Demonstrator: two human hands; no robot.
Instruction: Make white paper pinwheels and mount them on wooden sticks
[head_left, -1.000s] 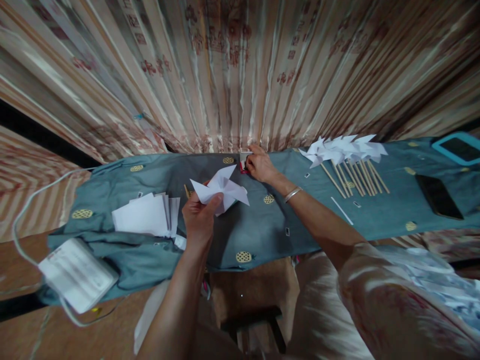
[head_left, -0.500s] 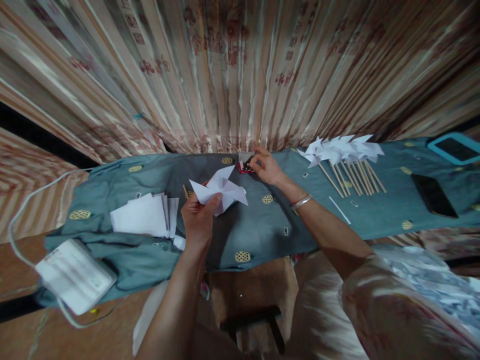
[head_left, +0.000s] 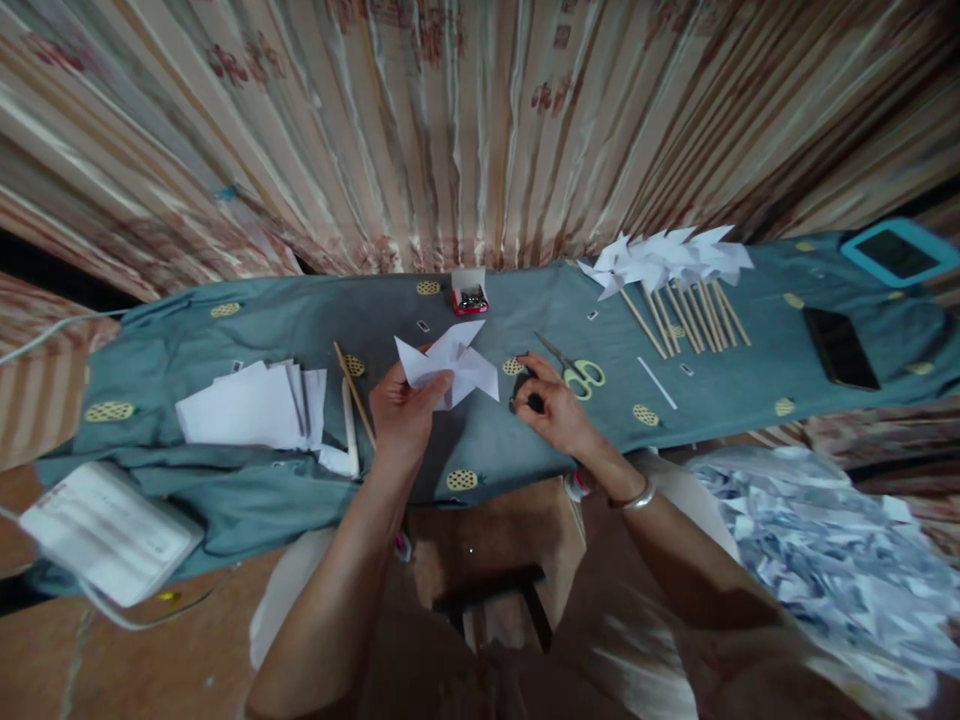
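A folded white paper pinwheel is pinched between the thumb and fingers of my left hand, its blades pointing outward above the cloth. To the right of it, my right hand is closed in a pinch. A tiny dark thing shows at its fingertips, too small to name. Behind the pinwheel stands a small open red box with shiny metal bits inside. Scissors with yellow-green handles lie just beyond my right hand. Left of my left hand are a thin wooden stick and a white stick.
White paper sheets lie at left, near a white box with a cable. Finished pinwheels on sticks line the back right. Beyond are a black phone and a blue-framed device. Cut paper is heaped at lower right.
My right hand has left the red box and come back toward me, beside the pinwheel, uncovering the box and the scissors. The pinwheel stays in my left hand. The view has shifted slightly.
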